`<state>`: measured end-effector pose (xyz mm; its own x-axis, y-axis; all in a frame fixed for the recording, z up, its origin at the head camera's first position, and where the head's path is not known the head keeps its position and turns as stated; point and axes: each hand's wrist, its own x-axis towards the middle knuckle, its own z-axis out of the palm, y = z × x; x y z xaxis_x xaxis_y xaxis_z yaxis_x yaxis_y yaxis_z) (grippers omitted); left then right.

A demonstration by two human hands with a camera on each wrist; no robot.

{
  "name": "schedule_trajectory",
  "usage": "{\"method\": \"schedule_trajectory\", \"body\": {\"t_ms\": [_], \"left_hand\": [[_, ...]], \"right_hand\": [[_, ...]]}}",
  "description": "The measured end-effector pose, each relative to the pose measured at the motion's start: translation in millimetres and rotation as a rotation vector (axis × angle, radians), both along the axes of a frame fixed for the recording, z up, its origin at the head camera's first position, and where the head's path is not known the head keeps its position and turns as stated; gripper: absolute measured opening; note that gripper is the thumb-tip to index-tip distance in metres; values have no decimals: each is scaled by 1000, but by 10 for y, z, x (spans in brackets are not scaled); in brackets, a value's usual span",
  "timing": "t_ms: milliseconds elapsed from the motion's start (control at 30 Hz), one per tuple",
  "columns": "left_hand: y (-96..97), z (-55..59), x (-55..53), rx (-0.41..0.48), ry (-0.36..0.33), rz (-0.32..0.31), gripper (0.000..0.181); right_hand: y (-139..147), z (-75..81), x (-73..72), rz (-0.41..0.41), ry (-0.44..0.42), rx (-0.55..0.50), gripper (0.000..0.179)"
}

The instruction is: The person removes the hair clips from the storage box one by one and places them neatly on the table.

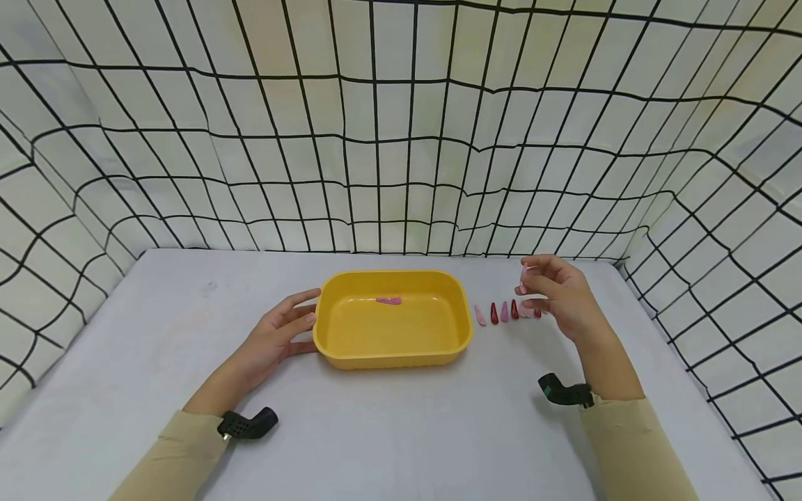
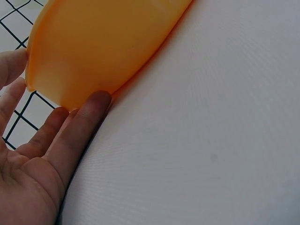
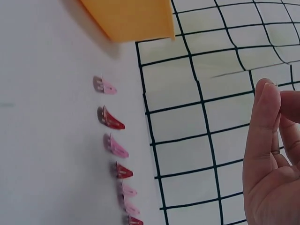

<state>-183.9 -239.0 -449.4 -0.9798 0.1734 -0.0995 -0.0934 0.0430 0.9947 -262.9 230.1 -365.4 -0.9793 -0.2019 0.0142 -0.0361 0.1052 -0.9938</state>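
Observation:
A yellow rectangular tray (image 1: 391, 360) stands on the table, with one pink snap hair clip (image 1: 388, 300) lying inside toward the back. My left hand (image 1: 278, 334) is at the tray's left end; its extended fingertips touch the outer wall (image 2: 89, 61) in the left wrist view. To the right of the tray, my right hand (image 1: 560, 296) is raised above the table and pinches a light pink hair clip (image 1: 523, 278) between thumb and fingers. That clip is almost wholly hidden behind the fingertips (image 3: 267, 93) in the right wrist view.
Several pink and red hair clips lie in a row right of the tray, among them a red clip (image 1: 494, 313) and a pink clip (image 1: 480, 315). White cloth (image 1: 388, 431) covers the table. Black wire grid (image 1: 395, 160) stands along the back and both sides.

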Motion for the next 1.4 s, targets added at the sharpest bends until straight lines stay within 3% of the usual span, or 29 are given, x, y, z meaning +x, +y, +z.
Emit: {"method": "schedule_trajectory", "body": {"t_ms": [433, 933, 1400], "left_hand": [[-8, -4, -1, -4, 10, -11, 58], [-9, 11, 3, -13, 7, -4, 60], [0, 17, 8, -7, 0, -4, 58]], "right_hand": [[204, -108, -102, -53, -32, -4, 22], [349, -188, -176, -51, -88, -23, 19], [450, -294, -219, -111, -120, 26, 16]]}}
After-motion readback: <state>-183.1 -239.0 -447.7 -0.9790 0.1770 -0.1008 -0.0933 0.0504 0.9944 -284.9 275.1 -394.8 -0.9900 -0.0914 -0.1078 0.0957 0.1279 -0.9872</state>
